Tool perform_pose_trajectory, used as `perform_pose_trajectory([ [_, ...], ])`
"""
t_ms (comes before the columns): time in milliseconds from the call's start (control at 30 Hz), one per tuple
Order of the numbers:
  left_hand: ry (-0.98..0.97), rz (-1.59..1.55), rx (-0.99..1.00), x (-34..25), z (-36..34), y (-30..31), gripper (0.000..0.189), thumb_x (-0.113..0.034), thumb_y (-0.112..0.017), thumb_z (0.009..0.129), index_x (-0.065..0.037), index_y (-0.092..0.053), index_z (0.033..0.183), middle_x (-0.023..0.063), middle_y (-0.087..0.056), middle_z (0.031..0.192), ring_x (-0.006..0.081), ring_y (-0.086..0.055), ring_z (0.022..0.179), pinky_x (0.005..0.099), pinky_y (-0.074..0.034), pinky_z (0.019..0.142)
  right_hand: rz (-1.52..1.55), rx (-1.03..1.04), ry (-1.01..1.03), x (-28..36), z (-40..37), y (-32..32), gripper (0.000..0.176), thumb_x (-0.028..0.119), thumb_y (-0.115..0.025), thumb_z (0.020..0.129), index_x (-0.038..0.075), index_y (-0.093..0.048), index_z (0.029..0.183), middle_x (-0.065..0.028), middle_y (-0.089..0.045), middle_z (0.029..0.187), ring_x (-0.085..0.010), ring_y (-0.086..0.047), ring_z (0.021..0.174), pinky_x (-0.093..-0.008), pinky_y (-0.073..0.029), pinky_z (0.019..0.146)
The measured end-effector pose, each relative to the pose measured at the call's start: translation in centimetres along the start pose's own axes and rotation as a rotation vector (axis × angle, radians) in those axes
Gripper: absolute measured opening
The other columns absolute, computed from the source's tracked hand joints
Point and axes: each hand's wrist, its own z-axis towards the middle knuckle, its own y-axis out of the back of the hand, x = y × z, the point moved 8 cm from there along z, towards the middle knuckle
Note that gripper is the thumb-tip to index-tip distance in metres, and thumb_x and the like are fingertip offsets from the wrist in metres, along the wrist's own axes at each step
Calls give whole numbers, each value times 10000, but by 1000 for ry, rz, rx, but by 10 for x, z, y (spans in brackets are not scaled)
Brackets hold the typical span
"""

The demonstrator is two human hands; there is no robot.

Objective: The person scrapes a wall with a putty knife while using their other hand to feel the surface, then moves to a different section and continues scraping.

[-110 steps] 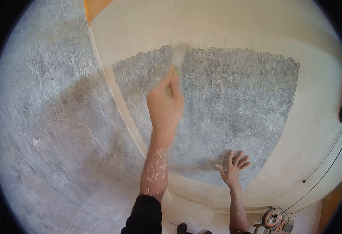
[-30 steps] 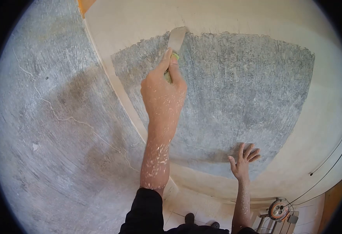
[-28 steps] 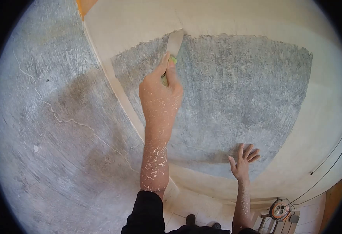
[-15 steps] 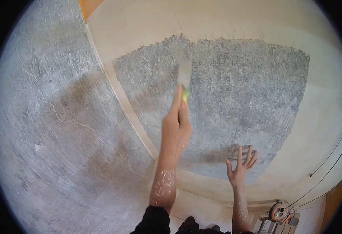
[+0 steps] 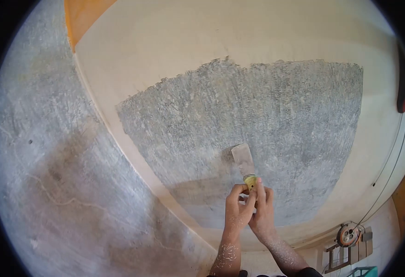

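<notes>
Both hands meet at the yellowish handle of a scraper (image 5: 243, 159), whose flat metal blade points up, close in front of the stripped wall patch (image 5: 299, 115). My left hand (image 5: 237, 213) is closed on the handle from the left, thumb and fingers pinched near its end. My right hand (image 5: 263, 213) closes on it from the right, one finger stretched along the handle. Part of the handle is hidden behind the fingers. Pale flakes cling to both forearms.
Cream paint (image 5: 165, 41) surrounds the rough grey patch. Another grey wall (image 5: 50, 152) with a pale crack line meets it at the left corner. At lower right are a cable reel (image 5: 348, 234) with a cord, a wooden stand (image 5: 338, 258) and a teal container (image 5: 365, 271).
My left hand has brought the scraper down from high on the patch. My right hand has left the wall and joined it on the handle. The view has shifted.
</notes>
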Motion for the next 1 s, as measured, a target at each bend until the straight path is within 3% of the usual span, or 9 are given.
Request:
perform_pose_trajectory([
  [67,-43,-82,73,10,5,6,273,-213,-610,979,21,-647,1114,51,-650,891,132,-601,854,287,-467,793,-68,-15,-33,-3,6,-3,702,-36,-630,864,9,-313,1488,-217,-508,1081,-305,-544,909,-393,-496,670],
  [100,-81,-114,77,6,5,11,286,-220,-598,987,15,-646,1142,50,-650,900,132,-601,859,287,-468,802,-141,-147,16,2,10,1,688,-9,-646,863,116,-381,1486,-132,-544,953,-238,-575,746,-336,-494,557],
  [167,-89,-178,91,8,3,28,347,-267,-576,1000,-12,-638,1227,43,-647,929,128,-598,870,281,-474,807,-237,-158,-22,6,15,9,621,5,-641,880,124,-437,1454,-110,-536,898,-218,-562,677,-334,-481,534],
  [267,45,-141,77,74,9,78,322,-272,-570,1005,-38,-644,1212,41,-664,994,157,-624,908,279,-489,842,-412,-236,18,24,35,37,550,43,-639,900,147,-499,1422,-61,-498,771,-155,-514,556,-301,-445,477],
  [333,140,3,-32,124,10,120,279,-238,-577,998,-25,-678,1147,22,-657,910,136,-608,848,274,-487,798,-547,-238,14,51,58,58,546,62,-640,905,158,-500,1424,-51,-487,746,-129,-496,530,-282,-431,455],
  [400,164,-64,-45,133,11,145,249,-208,-579,988,-1,-702,1055,31,-646,833,124,-591,780,268,-473,731,-718,-292,110,76,85,67,545,101,-633,922,176,-481,1440,-42,-473,714,-95,-448,466,-258,-398,398],
  [500,229,-55,-69,143,11,164,257,-201,-570,984,21,-698,1003,43,-634,778,119,-579,736,260,-453,684,-841,-310,116,102,118,73,526,149,-621,945,185,-469,1447,-36,-479,669,-85,-420,421,-260,-367,354],
  [800,121,-184,-109,167,22,194,336,-238,-553,993,60,-681,906,66,-583,625,137,-543,581,284,-448,569,-901,-295,164,135,139,73,381,229,-572,991,153,-545,1363,-31,-491,555,-85,-398,369,-270,-340,337],
  [1000,146,-220,-99,167,26,194,372,-266,-552,993,63,-679,874,60,-551,561,143,-527,529,277,-442,531,-871,-330,77,131,143,82,324,182,-561,1001,116,-611,1314,-21,-521,565,-69,-416,459,-273,-316,416],
])
